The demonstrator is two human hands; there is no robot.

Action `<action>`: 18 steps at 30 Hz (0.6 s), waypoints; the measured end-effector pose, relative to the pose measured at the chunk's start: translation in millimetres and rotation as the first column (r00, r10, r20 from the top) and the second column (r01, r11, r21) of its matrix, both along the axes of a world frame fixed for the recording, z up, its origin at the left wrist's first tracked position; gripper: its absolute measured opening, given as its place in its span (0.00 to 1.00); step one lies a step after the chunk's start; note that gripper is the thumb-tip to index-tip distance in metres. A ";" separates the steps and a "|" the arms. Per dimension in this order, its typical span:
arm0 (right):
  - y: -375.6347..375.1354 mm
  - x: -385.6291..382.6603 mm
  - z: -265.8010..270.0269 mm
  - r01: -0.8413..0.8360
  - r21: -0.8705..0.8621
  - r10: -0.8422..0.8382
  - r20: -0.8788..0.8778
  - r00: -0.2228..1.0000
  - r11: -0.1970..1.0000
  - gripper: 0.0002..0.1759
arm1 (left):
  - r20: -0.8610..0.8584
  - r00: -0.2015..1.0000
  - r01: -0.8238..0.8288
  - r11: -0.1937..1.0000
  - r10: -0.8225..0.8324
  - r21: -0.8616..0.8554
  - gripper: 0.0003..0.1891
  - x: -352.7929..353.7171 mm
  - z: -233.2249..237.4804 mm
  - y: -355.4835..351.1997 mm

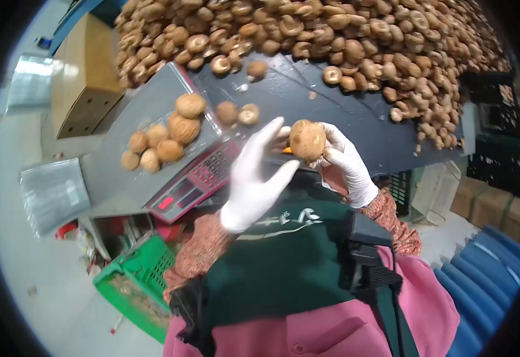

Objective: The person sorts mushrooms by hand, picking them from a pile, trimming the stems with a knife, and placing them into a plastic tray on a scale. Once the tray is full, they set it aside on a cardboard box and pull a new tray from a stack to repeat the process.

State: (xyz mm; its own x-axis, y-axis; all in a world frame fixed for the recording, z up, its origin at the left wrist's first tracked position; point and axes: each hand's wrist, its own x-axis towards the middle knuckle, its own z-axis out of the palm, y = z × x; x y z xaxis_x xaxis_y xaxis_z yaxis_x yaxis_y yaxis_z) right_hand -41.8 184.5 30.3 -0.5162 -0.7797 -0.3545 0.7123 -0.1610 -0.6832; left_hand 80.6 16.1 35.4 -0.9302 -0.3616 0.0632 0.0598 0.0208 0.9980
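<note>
- A person in white gloves is standing at a dark counter (331, 113) and looking down over a green apron and pink top.
- The right hand (344, 163) is gripping a single brown mushroom (307, 140), its fingers curling around the right side and underside and holding it up above the counter's near edge.
- The left hand (253, 178) is spreading open just beside the mushroom, fingers fanned and gripping nothing. Whether its fingertips are touching the mushroom cannot be told.
- A small orange bit is showing between the two hands; what it is cannot be told.
- A big heap of mushrooms (331, 35) is covering the far side of the counter.
- To the left, a scale (194, 181) with a red keypad is carrying a grey tray (152, 95), where several mushrooms are lying in a loose cluster.
- A green crate (144, 279) is sitting on the floor at lower left, and a cardboard box (84, 77) is standing farther back.
</note>
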 end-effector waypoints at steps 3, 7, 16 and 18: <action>57.8 -30.6 5.1 0.058 0.313 0.040 -0.300 0.953 0.948 0.27 | 0.076 0.997 0.010 0.995 -0.002 -0.104 0.31 2.6 2.1 -4.1; 136.1 -61.2 6.0 0.284 0.836 0.637 -0.544 0.546 0.469 0.20 | 0.136 0.988 -0.085 0.994 0.076 0.062 0.26 1.1 -5.5 -6.0; 78.1 -138.1 -52.0 0.766 0.377 0.591 -0.806 -0.006 0.521 0.20 | 0.302 0.953 0.023 0.999 -0.032 0.034 0.23 -12.9 -4.4 3.5; 51.9 -172.3 -71.3 0.835 0.237 0.578 -0.808 -0.115 0.497 0.23 | 0.327 0.944 0.039 0.999 -0.032 -0.017 0.22 -15.2 -0.2 4.7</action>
